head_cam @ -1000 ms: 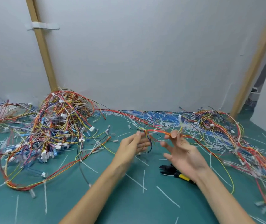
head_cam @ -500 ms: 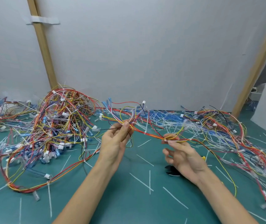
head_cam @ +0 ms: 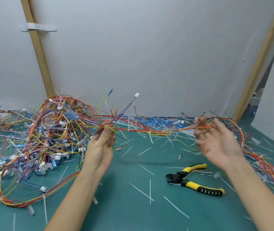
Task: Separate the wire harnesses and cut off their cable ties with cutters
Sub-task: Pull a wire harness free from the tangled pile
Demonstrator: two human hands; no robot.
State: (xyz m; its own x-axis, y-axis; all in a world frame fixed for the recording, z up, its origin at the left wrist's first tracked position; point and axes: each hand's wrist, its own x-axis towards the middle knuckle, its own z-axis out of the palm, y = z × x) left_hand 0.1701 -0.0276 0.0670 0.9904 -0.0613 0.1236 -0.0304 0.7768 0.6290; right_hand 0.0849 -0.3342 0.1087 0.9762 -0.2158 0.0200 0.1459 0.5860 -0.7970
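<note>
Nearest, white cut-off tie strips (head_cam: 150,190) littered the green cutting mat (head_cam: 124,210); the black-jawed, yellow-handled cutters (head_cam: 183,180) lay on it untouched, near the right hand (head_cam: 217,145); beyond, the left hand (head_cam: 99,147) pinched a raised red, orange and yellow wire harness (head_cam: 149,130) where its ends fanned upward; the strand ran across to the right hand, whose fingers were spread and too blurred to tell whether it gripped. It seemed best to draw the harness slowly, easing snagged branches out of the big multicoloured wire tangle (head_cam: 41,130) at left before hunting for ties; a white wall (head_cam: 149,55) stood behind.
</note>
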